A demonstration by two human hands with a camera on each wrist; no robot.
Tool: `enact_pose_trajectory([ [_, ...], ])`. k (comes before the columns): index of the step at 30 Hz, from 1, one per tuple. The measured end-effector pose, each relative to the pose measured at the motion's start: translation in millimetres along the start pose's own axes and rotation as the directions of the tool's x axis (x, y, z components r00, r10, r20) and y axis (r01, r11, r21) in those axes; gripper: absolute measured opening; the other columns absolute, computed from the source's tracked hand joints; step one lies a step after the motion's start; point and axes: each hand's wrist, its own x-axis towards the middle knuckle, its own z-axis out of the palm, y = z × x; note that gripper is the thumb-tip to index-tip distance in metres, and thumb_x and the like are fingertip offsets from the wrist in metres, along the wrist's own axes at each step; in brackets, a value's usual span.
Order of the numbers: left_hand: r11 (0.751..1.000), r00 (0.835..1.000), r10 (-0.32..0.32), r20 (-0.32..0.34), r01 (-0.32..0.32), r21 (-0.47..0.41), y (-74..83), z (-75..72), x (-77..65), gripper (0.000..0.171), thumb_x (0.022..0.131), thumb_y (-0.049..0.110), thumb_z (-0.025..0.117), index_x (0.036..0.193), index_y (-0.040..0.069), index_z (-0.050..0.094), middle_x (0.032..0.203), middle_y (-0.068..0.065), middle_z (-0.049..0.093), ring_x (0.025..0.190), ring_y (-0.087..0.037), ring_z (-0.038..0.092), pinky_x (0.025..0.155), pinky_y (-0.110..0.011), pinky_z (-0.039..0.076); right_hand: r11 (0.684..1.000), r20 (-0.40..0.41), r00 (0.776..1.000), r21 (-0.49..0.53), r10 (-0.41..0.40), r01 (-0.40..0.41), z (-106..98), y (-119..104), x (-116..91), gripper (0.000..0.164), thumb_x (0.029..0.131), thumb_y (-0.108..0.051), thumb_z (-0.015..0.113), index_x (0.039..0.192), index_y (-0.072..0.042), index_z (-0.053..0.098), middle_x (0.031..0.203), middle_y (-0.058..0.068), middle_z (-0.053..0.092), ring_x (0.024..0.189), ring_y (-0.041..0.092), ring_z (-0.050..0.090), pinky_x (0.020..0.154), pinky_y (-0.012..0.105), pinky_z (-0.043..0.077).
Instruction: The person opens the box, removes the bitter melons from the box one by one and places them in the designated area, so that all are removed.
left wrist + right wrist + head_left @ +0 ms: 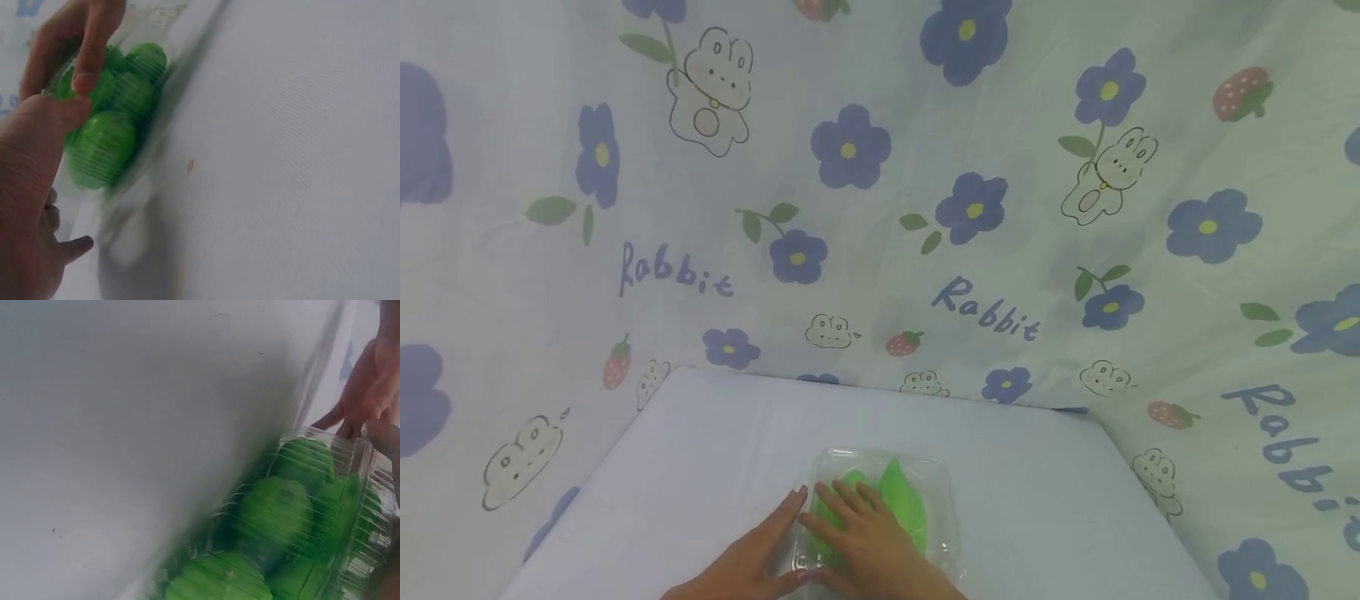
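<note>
A clear plastic clamshell box (949, 500) stands on the white table with its lid down. Through it show a bright green leaf-shaped piece (901, 498) and, in the left wrist view, several rounded green pieces (103, 147). My right hand (871, 537) lies over the left part of the lid, fingers spread. At the box's left side is my left hand (751, 557), fingers straight and fingertips at the rim. Both thumbs come close together at the near left corner. Ribbed walls of the box (359, 487) appear in the right wrist view.
White cloth covers the tabletop (722, 450). Behind and along the sides hangs a curtain (880, 275) printed with purple flowers, rabbits and strawberries, meeting the table's far edge. A small brown mark (190, 165) is on the white surface.
</note>
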Motion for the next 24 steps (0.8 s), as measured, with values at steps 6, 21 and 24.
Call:
enact_pose_trajectory([
  [6,0.998,0.998,-0.041,-0.039,0.039,-0.044,-2.3,7.5,-0.3,0.098,0.086,0.063,0.062,0.157,0.010,0.022,0.152,-0.020,0.036,0.131,-0.041,0.044,0.097,-0.062,0.043,0.998,-0.011,1.000,-0.062,-0.029,0.028,3,-2,0,0.064,0.089,-0.060,0.060,0.143,-0.027,0.050,0.150,0.008,0.044,0.136,0.028,0.042,0.109,0.052,0.036],
  [21,0.972,0.996,-0.085,-0.029,0.076,-0.223,-5.9,10.7,1.7,0.096,0.082,0.055,0.073,0.153,0.007,0.029,0.150,-0.029,0.034,0.132,-0.051,0.036,0.095,-0.073,0.035,0.986,-0.044,0.995,-0.148,-0.085,0.078,6,-4,-1,0.064,0.089,-0.060,0.058,0.140,-0.022,0.050,0.149,0.011,0.045,0.135,0.029,0.044,0.108,0.052,0.037],
  [24,0.962,0.996,-0.086,-0.023,0.077,-0.263,-6.7,11.3,2.3,0.094,0.083,0.051,0.074,0.152,0.006,0.029,0.151,-0.028,0.034,0.133,-0.052,0.034,0.095,-0.075,0.033,0.986,-0.032,0.996,-0.145,-0.081,0.075,6,-4,-2,0.064,0.090,-0.059,0.057,0.141,-0.022,0.050,0.148,0.011,0.046,0.134,0.029,0.044,0.108,0.051,0.037],
])
